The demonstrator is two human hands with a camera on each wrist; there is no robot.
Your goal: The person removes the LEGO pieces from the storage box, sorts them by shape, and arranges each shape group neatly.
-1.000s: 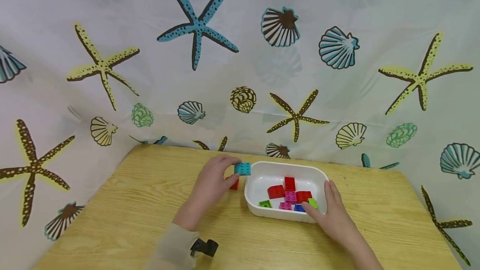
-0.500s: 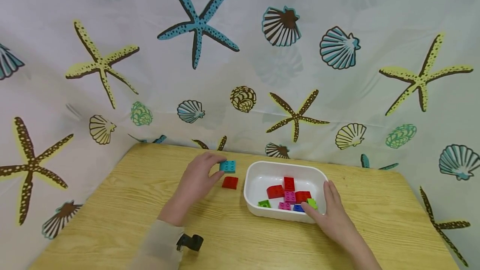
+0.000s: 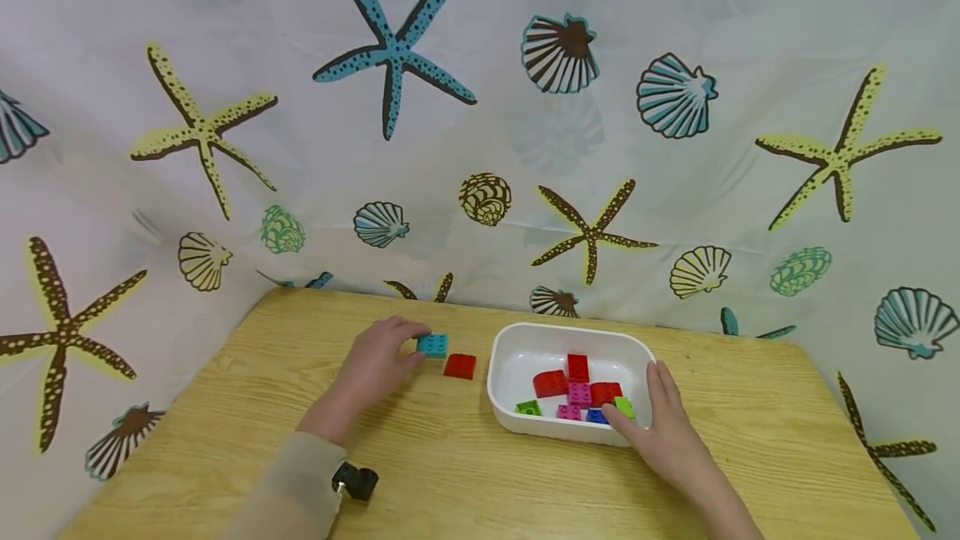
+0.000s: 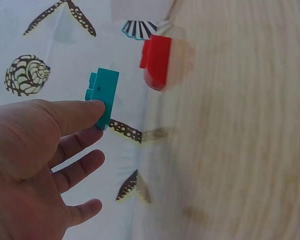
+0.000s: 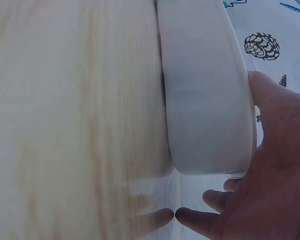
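My left hand (image 3: 373,365) pinches a teal toy building brick (image 3: 432,346) between thumb and fingers, low over the left part of the table. In the left wrist view the thumb presses the brick's side, with its studs facing left. A red brick with a rounded end (image 3: 460,366) lies on the table just right of it. My right hand (image 3: 670,436) holds the near right corner of a white container (image 3: 525,425), thumb over the rim and fingers along the outer end wall. Inside lie several bricks, among them a red brick (image 3: 577,367) and a pink brick (image 3: 580,394).
The wooden table (image 3: 480,490) runs back to a white curtain (image 3: 450,132) printed with starfish and shells. Also in the container are a green brick (image 3: 528,408), a blue brick (image 3: 597,417) and a lime brick (image 3: 624,407).
My left hand has carried the teal brick left from beside the container's rim, past the red brick, and lowered it near the table. My right hand has stayed at the container.
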